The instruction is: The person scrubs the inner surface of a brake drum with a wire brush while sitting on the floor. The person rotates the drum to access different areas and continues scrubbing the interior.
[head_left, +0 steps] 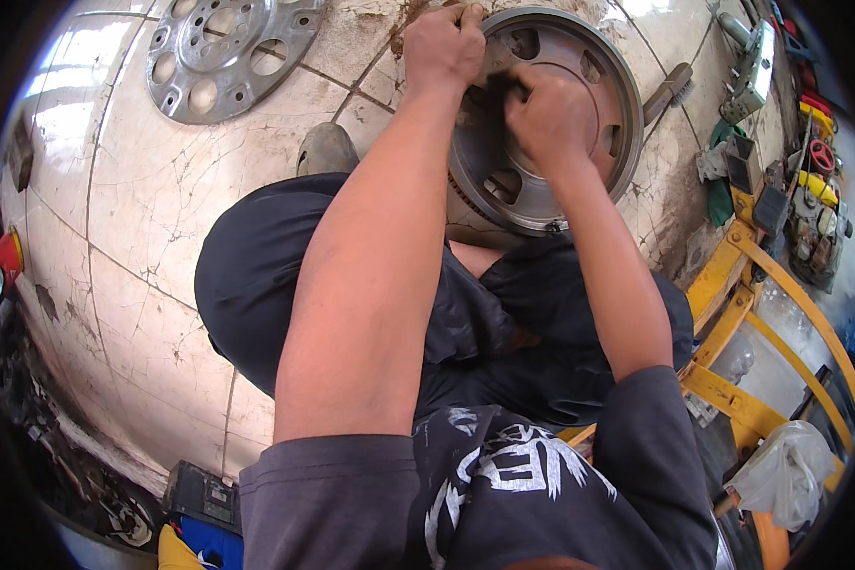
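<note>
A large round metal flywheel [620, 104] with oval openings and a toothed edge lies in front of my legs. My left hand [444, 46] is closed at its far left rim, the thumb on top. Over the disc's middle, my right hand [549, 114] is closed around something dark and blurred by motion, whose kind I cannot make out. It meets the disc's face between my two hands. To the right of the rim rests a brush [673, 90] with a flat handle and dark bristles.
A silver perforated plate [185, 62] lies on the cracked tile floor [161, 209] at far left. A yellow metal frame [731, 394] stands close on my right, with a plastic bag [786, 475] by it. Tools and parts [820, 204] line the right side. A dark case [199, 494] sits lower left.
</note>
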Tool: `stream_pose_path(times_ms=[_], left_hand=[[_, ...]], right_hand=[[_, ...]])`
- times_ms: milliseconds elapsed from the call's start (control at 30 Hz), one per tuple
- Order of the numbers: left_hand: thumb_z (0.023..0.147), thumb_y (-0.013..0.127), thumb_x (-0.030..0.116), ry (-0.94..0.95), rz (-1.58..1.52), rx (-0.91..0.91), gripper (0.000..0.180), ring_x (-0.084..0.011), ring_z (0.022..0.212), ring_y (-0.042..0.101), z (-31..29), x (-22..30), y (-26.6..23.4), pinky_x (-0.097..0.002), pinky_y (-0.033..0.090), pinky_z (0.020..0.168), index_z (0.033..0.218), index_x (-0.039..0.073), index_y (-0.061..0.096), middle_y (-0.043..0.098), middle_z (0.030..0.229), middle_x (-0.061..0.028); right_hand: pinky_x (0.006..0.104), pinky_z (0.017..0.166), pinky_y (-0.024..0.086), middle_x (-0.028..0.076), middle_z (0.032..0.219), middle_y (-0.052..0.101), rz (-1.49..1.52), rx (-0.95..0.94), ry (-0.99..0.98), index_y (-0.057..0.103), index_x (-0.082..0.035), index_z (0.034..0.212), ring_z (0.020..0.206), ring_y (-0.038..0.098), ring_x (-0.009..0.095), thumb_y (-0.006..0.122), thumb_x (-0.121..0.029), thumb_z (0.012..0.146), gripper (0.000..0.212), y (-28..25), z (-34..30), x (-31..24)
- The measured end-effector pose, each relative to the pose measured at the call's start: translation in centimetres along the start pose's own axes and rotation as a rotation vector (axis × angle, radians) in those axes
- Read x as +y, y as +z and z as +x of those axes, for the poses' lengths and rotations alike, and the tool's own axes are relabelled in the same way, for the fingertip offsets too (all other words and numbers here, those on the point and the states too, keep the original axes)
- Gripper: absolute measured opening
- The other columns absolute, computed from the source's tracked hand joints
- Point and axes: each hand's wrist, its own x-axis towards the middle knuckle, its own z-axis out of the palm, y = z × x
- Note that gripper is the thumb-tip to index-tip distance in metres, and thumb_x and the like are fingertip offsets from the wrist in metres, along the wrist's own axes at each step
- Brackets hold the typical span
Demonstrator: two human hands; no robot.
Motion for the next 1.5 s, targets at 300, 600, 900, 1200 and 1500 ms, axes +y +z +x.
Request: stream_pose_path(times_ms=[300,600,900,1200,1500], left_hand=[[0.099,0.059,0.039,-0.027,0.044,0.011,0.039,-0.0441,0.102,0.070,0.0,-0.2,0.1,-0.0484,0.053,0.093,0.105,0.006,0.079,0.074,0.103,-0.0258],[0.099,0.060,0.038,0.006,0.038,0.037,0.038,-0.0441,0.103,0.070,-0.1,-0.5,0.5,-0.0481,0.053,0.095,0.105,0.005,0.079,0.074,0.104,-0.0256],[0.099,0.058,0.034,0.038,0.013,0.033,0.037,-0.0447,0.101,0.070,0.0,0.0,0.3,-0.0495,0.054,0.093,0.101,0.003,0.078,0.074,0.102,-0.0264],[0.098,0.059,0.037,0.015,0.024,0.008,0.038,-0.0446,0.101,0.070,-0.2,-0.1,0.3,-0.0488,0.053,0.093,0.104,0.006,0.079,0.074,0.101,-0.0260],[0.099,0.058,0.043,-0.049,0.059,-0.009,0.040,-0.0455,0.101,0.070,-0.3,0.1,0.3,-0.0477,0.053,0.094,0.109,0.012,0.081,0.075,0.100,-0.0245]], right_hand=[[0.0440,0.083,0.058,0.015,0.091,0.077,0.005,-0.049,0.000,0.079,-0.011,0.099,0.087,0.074,0.035,0.074,-0.015,0.082,0.019,-0.7,0.5,-0.3],[0.0454,0.080,0.057,0.016,0.088,0.076,0.004,-0.041,0.015,0.080,-0.012,0.098,0.085,0.073,0.036,0.073,-0.014,0.081,0.018,-0.7,1.1,0.0],[0.0449,0.078,0.058,0.017,0.087,0.075,0.044,-0.035,0.040,0.080,-0.010,0.096,0.083,0.073,0.037,0.071,-0.011,0.082,0.017,-0.9,0.3,-0.7],[0.0446,0.080,0.058,0.016,0.090,0.076,0.034,-0.030,0.136,0.081,-0.013,0.097,0.083,0.073,0.037,0.073,-0.013,0.082,0.018,-1.0,1.0,-0.5],[0.0431,0.079,0.058,0.015,0.091,0.077,-0.016,-0.061,0.111,0.081,-0.014,0.099,0.084,0.073,0.036,0.074,-0.014,0.082,0.019,-0.9,0.3,-0.7]])
